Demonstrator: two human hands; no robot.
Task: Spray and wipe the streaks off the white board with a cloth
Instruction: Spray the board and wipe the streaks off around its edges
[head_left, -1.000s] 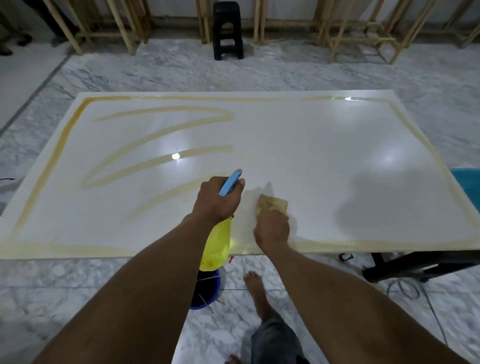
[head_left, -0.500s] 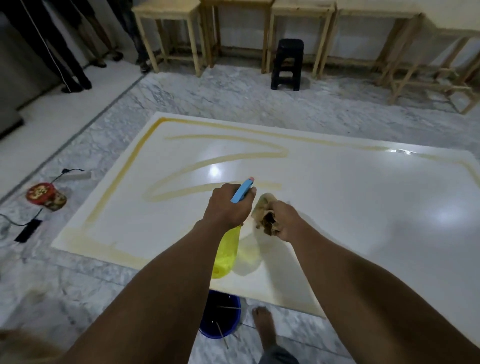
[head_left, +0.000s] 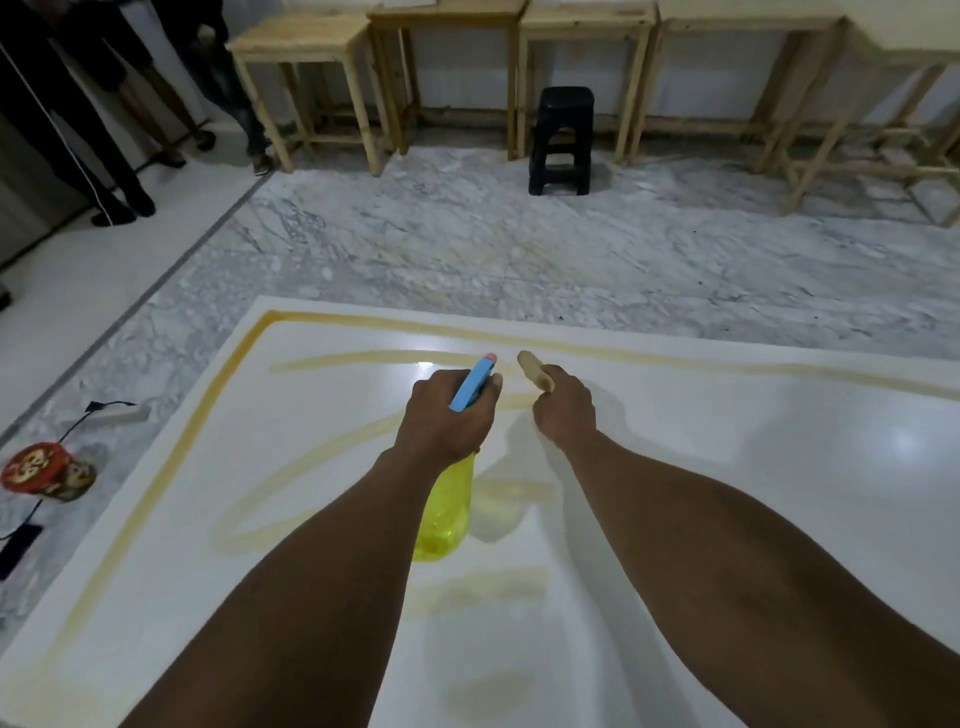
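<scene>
Both arms reach out over the white board (head_left: 727, 467), side by side and close, not touching; the left hand (head_left: 447, 415) is wrapped round the neck of a spray bottle (head_left: 447, 509), yellow body hanging below the fist, blue nozzle (head_left: 471, 387) pointing forward over the board; the right hand (head_left: 563, 410) is curled round a small tan cloth (head_left: 535, 371), bunched, with one end poking out past the knuckles; cloth and nozzle sit just beside each other, level with the far half of the board. Yellow-brown streaks (head_left: 223, 374) run along the board's left and far edges and loop across the surface under and in front of the hands; on the marble floor (head_left: 467, 249) beyond stand a black stool (head_left: 563, 140) and wooden tables (head_left: 311, 47); a red tin (head_left: 36, 470) lies left.
</scene>
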